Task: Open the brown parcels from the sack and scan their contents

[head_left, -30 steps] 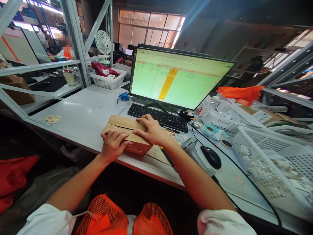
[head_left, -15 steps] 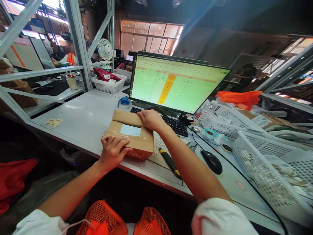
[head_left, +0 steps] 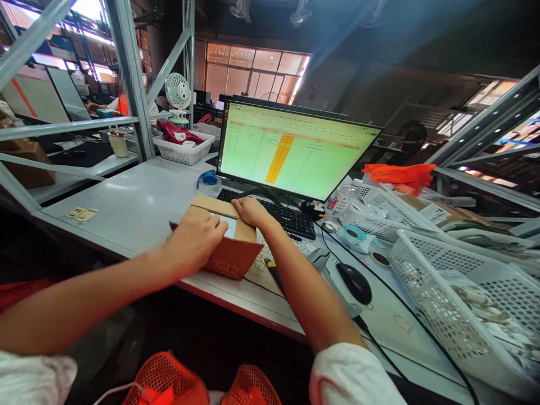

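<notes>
A small brown cardboard box sits at the front of the desk, its printed front side raised and jutting at the near edge. A pale label on its top is partly covered by my left hand. The fingers of that hand are curled over the box's top near the front edge. My right hand grips the far right part of the box beside a folded flap. Under my right forearm lies a yellow and black utility knife, mostly hidden.
Behind the box are a keyboard, a monitor and tape rolls. To the right lie a grey handheld scanner, a black mouse and white plastic baskets. A co-worker sits at the far left.
My left hand has moved up and onto the top of the box, covering part of the label. The box's front side has come up and outward. My right hand stays at the far side.
</notes>
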`<action>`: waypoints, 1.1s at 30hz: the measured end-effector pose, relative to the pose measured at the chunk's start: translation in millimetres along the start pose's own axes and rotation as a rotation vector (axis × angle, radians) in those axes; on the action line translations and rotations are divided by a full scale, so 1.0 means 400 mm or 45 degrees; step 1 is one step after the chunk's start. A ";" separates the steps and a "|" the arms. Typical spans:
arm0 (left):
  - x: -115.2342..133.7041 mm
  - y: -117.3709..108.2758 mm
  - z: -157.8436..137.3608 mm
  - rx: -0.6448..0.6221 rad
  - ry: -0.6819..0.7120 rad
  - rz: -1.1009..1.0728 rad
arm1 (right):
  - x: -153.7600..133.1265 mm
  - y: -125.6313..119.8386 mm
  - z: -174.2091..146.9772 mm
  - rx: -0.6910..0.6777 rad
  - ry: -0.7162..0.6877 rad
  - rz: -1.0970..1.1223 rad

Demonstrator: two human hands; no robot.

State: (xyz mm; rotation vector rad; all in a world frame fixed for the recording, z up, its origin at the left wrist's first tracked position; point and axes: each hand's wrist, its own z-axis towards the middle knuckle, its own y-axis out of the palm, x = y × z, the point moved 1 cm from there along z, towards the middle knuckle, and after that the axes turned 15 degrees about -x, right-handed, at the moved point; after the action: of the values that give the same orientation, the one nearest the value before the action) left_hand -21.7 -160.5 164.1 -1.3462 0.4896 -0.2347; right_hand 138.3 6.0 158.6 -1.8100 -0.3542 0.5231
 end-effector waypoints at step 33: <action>-0.042 -0.031 0.049 -0.537 0.098 0.092 | 0.138 0.157 -0.215 0.854 -0.176 0.957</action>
State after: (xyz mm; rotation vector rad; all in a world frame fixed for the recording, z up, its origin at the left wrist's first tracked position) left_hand -25.9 -138.7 182.5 -1.7300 0.6767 -0.1269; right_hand 228.6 -56.1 109.9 -1.1996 0.4067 1.1350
